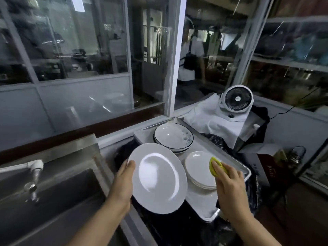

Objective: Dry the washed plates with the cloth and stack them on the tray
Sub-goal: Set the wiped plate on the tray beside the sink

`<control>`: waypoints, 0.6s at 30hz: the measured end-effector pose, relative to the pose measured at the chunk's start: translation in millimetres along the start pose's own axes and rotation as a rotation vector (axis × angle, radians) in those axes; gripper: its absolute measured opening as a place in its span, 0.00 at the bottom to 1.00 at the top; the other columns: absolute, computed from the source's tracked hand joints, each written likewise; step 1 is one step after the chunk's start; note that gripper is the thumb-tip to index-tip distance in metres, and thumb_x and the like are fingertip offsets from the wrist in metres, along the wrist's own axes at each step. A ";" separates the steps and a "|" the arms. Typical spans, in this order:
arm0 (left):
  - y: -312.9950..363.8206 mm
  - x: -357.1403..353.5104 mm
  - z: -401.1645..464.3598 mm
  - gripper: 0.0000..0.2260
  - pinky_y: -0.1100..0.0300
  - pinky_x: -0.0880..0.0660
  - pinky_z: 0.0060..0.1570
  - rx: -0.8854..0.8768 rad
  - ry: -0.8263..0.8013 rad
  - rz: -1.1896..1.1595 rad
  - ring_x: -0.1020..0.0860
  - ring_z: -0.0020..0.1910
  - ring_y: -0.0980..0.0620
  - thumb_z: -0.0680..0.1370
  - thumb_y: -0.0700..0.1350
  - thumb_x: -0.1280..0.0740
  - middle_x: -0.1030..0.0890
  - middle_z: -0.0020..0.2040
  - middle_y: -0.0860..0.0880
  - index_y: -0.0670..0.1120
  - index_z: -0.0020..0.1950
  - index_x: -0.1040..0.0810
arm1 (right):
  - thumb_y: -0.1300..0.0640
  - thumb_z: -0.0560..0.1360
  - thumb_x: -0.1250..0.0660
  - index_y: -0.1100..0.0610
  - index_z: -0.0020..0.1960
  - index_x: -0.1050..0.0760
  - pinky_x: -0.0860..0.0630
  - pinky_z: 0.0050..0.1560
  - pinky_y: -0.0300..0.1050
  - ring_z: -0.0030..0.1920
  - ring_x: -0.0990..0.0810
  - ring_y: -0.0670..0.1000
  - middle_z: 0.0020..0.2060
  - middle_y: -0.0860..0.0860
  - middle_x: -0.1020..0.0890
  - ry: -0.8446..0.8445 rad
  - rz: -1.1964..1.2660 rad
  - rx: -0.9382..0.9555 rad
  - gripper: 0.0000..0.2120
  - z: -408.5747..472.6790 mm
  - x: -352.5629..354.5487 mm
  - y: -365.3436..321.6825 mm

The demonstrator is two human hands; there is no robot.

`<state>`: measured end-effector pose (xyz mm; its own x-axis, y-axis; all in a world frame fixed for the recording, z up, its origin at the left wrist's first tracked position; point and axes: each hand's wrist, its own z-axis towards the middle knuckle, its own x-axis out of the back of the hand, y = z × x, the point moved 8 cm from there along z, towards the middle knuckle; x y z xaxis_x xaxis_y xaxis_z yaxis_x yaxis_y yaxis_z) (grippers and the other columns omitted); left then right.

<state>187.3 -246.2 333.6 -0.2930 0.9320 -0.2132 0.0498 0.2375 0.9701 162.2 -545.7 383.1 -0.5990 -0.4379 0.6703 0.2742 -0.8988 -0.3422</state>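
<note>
My left hand (pixel 122 183) grips the left rim of a large white plate (pixel 158 178), thumb on its face, holding it tilted toward me above the tray's left edge. My right hand (pixel 229 185) holds a bunched yellow-green cloth (pixel 215 166) just right of the plate, over a stack of small white plates (pixel 197 167) on the metal tray (pixel 204 201). Behind those, at the tray's far end, stands a stack of dark-rimmed white bowls (pixel 173 136).
A steel sink (pixel 53 201) with a tap (pixel 33 173) lies to the left. A small white fan (pixel 237 99) on white fabric stands behind the tray at the right. Glass partitions (pixel 79 50) run along the back; a person is beyond them.
</note>
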 end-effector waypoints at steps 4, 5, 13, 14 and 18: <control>-51.3 -86.8 31.4 0.11 0.55 0.25 0.52 0.065 0.019 -0.011 0.21 0.54 0.52 0.83 0.49 0.43 0.18 0.55 0.52 0.55 0.58 0.23 | 0.75 0.67 0.28 0.60 0.62 0.22 0.26 0.45 0.55 0.44 0.27 0.60 0.53 0.60 0.20 -0.046 0.018 -0.069 0.25 17.7 -7.3 89.9; -63.2 -104.8 38.8 0.11 0.57 0.25 0.51 0.082 0.021 -0.006 0.21 0.54 0.53 0.83 0.49 0.43 0.18 0.56 0.52 0.54 0.59 0.23 | 0.74 0.67 0.28 0.59 0.62 0.22 0.27 0.45 0.53 0.43 0.27 0.59 0.53 0.59 0.20 -0.057 0.029 -0.088 0.25 21.5 -9.3 110.0; -138.9 -201.5 86.6 0.12 0.49 0.23 0.55 0.214 0.016 0.061 0.21 0.55 0.52 0.82 0.51 0.44 0.19 0.57 0.54 0.63 0.60 0.26 | 0.72 0.68 0.28 0.58 0.62 0.22 0.28 0.45 0.54 0.43 0.28 0.58 0.54 0.58 0.20 -0.128 0.037 -0.165 0.24 39.8 -30.8 216.4; -144.9 -209.8 91.1 0.11 0.51 0.22 0.53 0.221 0.021 0.062 0.21 0.54 0.52 0.82 0.51 0.44 0.19 0.56 0.54 0.63 0.58 0.25 | 0.71 0.69 0.28 0.58 0.63 0.22 0.28 0.45 0.53 0.44 0.28 0.57 0.54 0.58 0.20 -0.131 0.046 -0.176 0.24 40.2 -33.1 224.9; -163.7 -233.8 104.5 0.12 0.61 0.23 0.41 0.242 0.018 0.094 0.20 0.51 0.58 0.82 0.50 0.43 0.18 0.54 0.58 0.64 0.58 0.25 | 0.68 0.71 0.30 0.57 0.65 0.24 0.29 0.46 0.52 0.45 0.27 0.56 0.56 0.55 0.21 -0.147 0.069 -0.207 0.23 37.0 -41.5 249.7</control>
<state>347.4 -474.4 212.5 -0.2928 0.9487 -0.1196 0.3042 0.2110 0.9289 283.3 -752.7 294.2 -0.4638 -0.5103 0.7242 0.1422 -0.8497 -0.5078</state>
